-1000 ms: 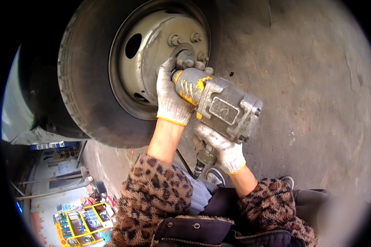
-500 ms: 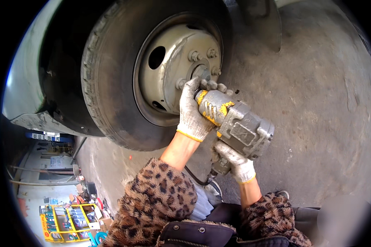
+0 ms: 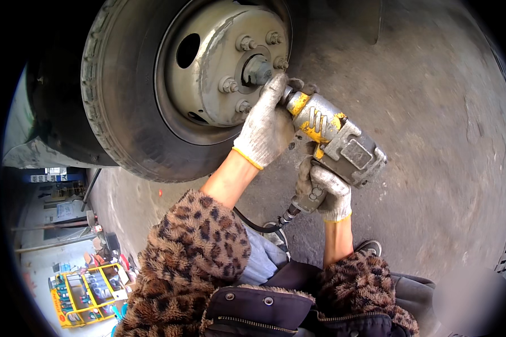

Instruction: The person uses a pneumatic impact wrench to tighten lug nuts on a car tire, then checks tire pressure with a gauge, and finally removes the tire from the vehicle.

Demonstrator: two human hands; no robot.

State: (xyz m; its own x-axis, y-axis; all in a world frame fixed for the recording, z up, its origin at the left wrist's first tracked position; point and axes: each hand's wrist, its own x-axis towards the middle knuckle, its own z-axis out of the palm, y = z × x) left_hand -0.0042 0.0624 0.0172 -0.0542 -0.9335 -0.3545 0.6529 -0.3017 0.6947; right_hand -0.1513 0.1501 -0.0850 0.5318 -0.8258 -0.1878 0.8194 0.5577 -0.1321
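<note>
A worn grey metal impact wrench with chipped yellow paint (image 3: 334, 139) sits just right of the frame's centre, its nose pressed against the hub of the wheel at upper centre. The left hand (image 3: 266, 128), in a dirty white knit glove with a yellow cuff, is wrapped around the tool's front end, fingers curled over the nose beside the hub. The right hand (image 3: 323, 191), in a matching glove, is closed round the wrench's handle below the body. A black air hose (image 3: 264, 224) runs from the base of the handle down and left toward the person's lap.

The grey steel wheel rim (image 3: 213, 73) fills the upper centre; five lug nuts show on it around the hub, and one oval hole shows at its upper left. A black rubber tyre (image 3: 115, 95) surrounds it, one wheel in all. The stained grey concrete floor (image 3: 433, 140) spreads over the right half of the frame.

Two sleeves of leopard-print fleece (image 3: 191, 253) come up from the lower edge, over a dark jacket with a zip and two snap studs. One dark shoe tip (image 3: 368, 247) shows by the right wrist.

At lower left stands one yellow display rack (image 3: 84, 292) holding rows of small coloured packets, too small to count. At the left edge, a flat blue and white sign (image 3: 48, 177) hangs under the vehicle body, its marks unreadable.
</note>
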